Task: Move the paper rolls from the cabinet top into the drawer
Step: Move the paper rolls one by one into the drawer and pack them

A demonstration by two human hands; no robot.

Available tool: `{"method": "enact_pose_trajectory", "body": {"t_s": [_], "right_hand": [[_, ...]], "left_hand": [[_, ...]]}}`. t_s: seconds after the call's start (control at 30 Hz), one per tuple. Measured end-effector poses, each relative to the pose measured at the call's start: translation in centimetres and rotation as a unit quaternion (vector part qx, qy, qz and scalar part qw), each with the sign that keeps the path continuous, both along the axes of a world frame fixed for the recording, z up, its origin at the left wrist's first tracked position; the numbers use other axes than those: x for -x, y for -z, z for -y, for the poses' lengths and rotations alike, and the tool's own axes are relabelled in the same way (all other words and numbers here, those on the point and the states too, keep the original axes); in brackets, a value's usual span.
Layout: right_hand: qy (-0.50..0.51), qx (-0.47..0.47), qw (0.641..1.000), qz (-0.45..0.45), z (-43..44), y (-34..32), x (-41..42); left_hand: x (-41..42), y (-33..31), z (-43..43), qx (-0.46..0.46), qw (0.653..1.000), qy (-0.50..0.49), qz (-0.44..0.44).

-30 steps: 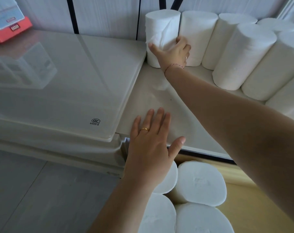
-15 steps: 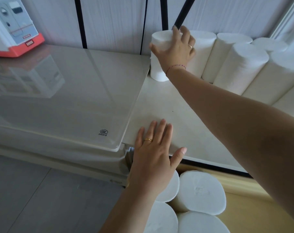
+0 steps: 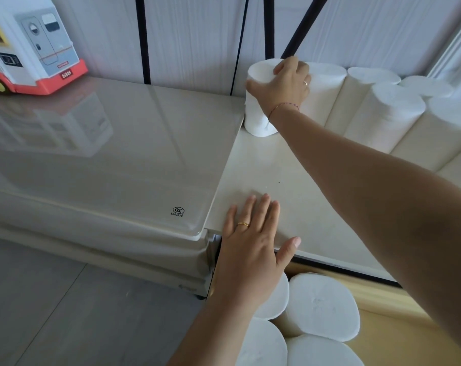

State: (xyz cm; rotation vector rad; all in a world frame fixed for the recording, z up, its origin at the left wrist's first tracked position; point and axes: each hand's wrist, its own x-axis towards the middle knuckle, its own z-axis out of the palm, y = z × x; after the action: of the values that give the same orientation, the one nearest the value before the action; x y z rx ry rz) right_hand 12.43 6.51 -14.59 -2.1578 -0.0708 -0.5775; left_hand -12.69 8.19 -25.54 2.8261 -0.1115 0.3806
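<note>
Several white paper rolls [image 3: 387, 109] stand upright in rows along the back of the cream cabinet top [image 3: 263, 175]. My right hand [image 3: 285, 83] reaches far back and wraps over the top of the leftmost roll [image 3: 257, 117], which stands on the cabinet top by the wall. My left hand [image 3: 253, 249] lies flat with fingers spread on the cabinet's front edge. Below it the open drawer [image 3: 398, 339] has a pale wooden bottom and holds several upright rolls [image 3: 321, 305] packed at its left end.
A glossy beige appliance top [image 3: 105, 159] adjoins the cabinet on the left, slightly higher. A white and red toy bus [image 3: 31, 46] stands at its back left. Grey floor [image 3: 52, 313] lies below. A white panelled wall with black straps [image 3: 142, 38] runs behind.
My right hand has slid up from the roll's side to cover its top. The view has tilted upward a little. My left hand stays flat on the cabinet edge.
</note>
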Motion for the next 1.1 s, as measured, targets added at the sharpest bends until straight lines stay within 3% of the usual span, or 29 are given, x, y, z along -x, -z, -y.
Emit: {"method": "enact_pose_trajectory", "body": {"t_s": [0.2, 0.73, 0.9, 1.1], "right_hand": [[-0.030, -0.051, 0.998, 0.001, 2.0, 0.4, 2.3], [-0.079, -0.011, 0.997, 0.001, 12.0, -0.1, 17.9], [-0.080, -0.007, 0.997, -0.016, 16.6, -0.4, 23.3], [-0.054, -0.022, 0.998, -0.034, 22.9, -0.6, 29.4]], "left_hand": [[0.0, 0.1, 0.0, -0.012, 1.000, -0.003, 0.002], [-0.5, 0.6, 0.2, -0.055, 0.998, -0.014, -0.003], [0.7, 0.2, 0.4, -0.058, 0.997, -0.002, -0.043], [4.5, -0.1, 3.6, -0.056, 0.987, 0.104, -0.106]]}}
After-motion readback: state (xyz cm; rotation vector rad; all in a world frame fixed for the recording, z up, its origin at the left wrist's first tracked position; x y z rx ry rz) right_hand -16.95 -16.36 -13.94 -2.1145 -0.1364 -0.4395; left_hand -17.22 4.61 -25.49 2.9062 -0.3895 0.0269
